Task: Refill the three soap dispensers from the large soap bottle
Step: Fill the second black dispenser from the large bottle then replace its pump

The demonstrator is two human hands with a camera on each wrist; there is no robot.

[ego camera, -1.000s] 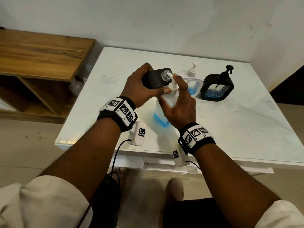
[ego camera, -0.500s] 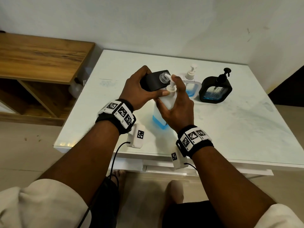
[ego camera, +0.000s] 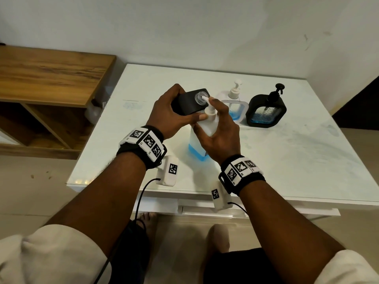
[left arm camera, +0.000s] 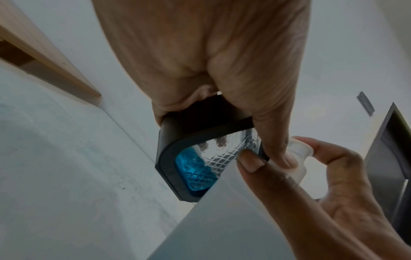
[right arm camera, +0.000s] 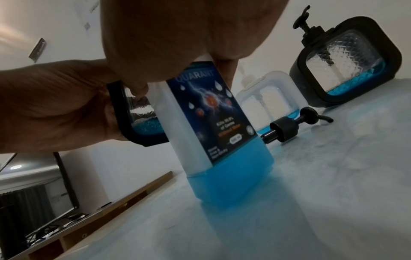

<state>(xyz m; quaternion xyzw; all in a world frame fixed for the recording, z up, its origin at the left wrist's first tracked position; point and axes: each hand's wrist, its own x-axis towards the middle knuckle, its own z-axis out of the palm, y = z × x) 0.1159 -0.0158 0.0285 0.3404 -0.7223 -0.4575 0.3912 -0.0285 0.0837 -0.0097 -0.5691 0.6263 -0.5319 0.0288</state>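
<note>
My left hand (ego camera: 170, 113) grips a black-framed soap dispenser (ego camera: 190, 101) with its pump off, tilted so its clear threaded mouth meets the nozzle of the large soap bottle (ego camera: 200, 142). That bottle stands on the table (ego camera: 287, 160), white with blue soap low in it, and my right hand (ego camera: 221, 128) holds its neck with a finger on the pump head. The held dispenser (left arm camera: 191, 168) has a little blue soap in one corner. A clear dispenser (ego camera: 233, 103) and a second black dispenser (ego camera: 266, 109) stand behind. The removed black pump (right arm camera: 295, 124) lies beside the bottle (right arm camera: 224, 140).
A wooden shelf unit (ego camera: 47, 95) stands left of the white table. The wall runs close behind the dispensers. The table's right half and near edge have no objects on them. My knees and feet are below the front edge.
Both hands stay on the dispenser and bottle. The head view has shifted slightly, so everything sits a little lower in the picture; the grips look the same.
</note>
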